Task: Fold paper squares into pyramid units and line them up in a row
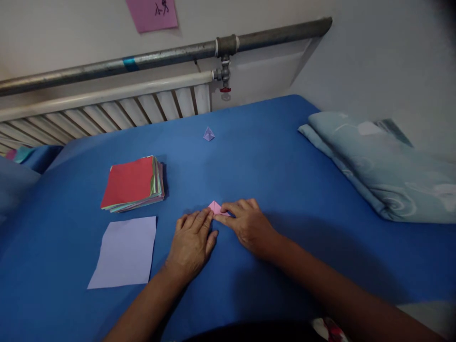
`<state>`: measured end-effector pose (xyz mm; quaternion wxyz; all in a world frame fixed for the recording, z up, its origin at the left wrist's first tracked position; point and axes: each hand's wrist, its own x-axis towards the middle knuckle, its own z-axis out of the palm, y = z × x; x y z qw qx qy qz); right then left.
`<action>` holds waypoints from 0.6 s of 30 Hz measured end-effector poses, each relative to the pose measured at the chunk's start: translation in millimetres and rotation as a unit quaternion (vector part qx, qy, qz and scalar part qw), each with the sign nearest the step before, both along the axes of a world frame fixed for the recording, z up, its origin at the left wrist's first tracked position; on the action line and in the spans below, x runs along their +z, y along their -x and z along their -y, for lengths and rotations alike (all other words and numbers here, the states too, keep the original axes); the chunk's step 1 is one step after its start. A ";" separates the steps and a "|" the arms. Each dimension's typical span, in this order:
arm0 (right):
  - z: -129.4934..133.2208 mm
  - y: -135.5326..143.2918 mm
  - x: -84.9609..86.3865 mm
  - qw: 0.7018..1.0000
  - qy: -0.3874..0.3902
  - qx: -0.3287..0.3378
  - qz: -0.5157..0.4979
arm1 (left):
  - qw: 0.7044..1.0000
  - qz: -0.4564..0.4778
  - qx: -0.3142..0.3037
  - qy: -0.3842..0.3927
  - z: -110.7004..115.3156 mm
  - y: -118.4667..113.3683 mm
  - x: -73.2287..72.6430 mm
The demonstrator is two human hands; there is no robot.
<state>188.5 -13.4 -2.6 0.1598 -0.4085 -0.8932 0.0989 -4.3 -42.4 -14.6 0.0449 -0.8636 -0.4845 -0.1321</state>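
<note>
A small piece of pink folded paper (pixel 215 207) lies on the blue cloth, its peaked top pointing away from me and a crease down its middle. My left hand (pixel 190 242) rests palm down at its left side, fingers stretched out, the fingertips pressing on the paper's left edge. From the right, my right hand (pixel 249 225) pinches the paper's right part between thumb and forefinger. Both hands hide its lower corners. Farther off sits a small purple folded paper shape (pixel 208 134), apart from both hands.
A thick stack of coloured paper (pixel 130 180), red on top, stands left of my hands. Nearer me lies a single lavender sheet (pixel 124 251). A folded pale green blanket (pixel 388 166) is at the right. A radiator (pixel 142 102) and a metal pipe (pixel 171 52) run along the wall.
</note>
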 end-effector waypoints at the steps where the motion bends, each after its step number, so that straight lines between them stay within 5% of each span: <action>1: 0.2 -1.0 0.7 1.000 0.002 0.002 0.008 | 1.000 -0.006 0.003 0.002 0.2 0.3 0.1; 12: 11.5 -23.8 0.3 0.995 0.000 -0.016 0.094 | 1.000 -0.020 0.010 0.018 -0.8 -0.2 6.2; 18: 18.0 -27.2 7.4 0.997 0.009 -0.062 0.044 | 1.000 -0.013 0.001 -0.002 -3.8 -4.6 6.6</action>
